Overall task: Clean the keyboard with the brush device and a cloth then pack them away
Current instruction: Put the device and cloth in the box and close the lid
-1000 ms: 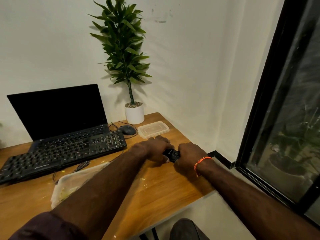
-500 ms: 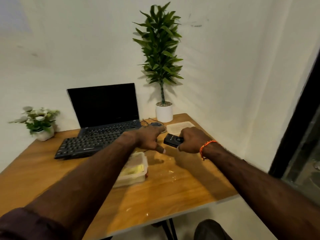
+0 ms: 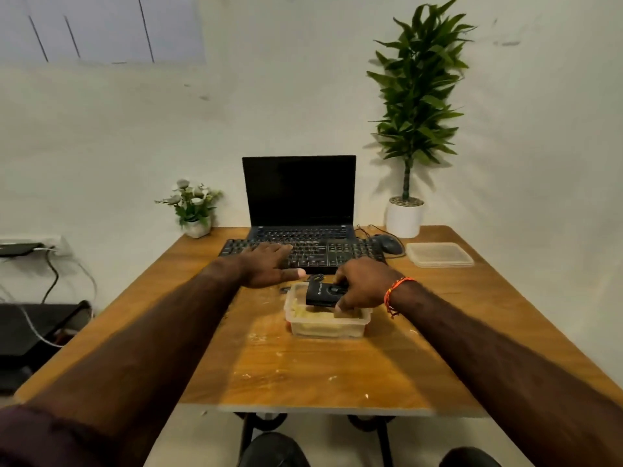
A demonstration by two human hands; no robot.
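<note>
At frame centre the keyboard (image 3: 303,252) lies under the flat, straight-fingered left hand (image 3: 269,266), while below it the right hand (image 3: 365,288) grips the brush device (image 3: 323,293) over the plastic tub (image 3: 325,323), whose rim may catch and tip.

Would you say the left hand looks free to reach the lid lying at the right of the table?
Probably yes, though awkwardly: the left hand is open and empty, but the lid lies past the right hand holding the brush device over the container.
</note>
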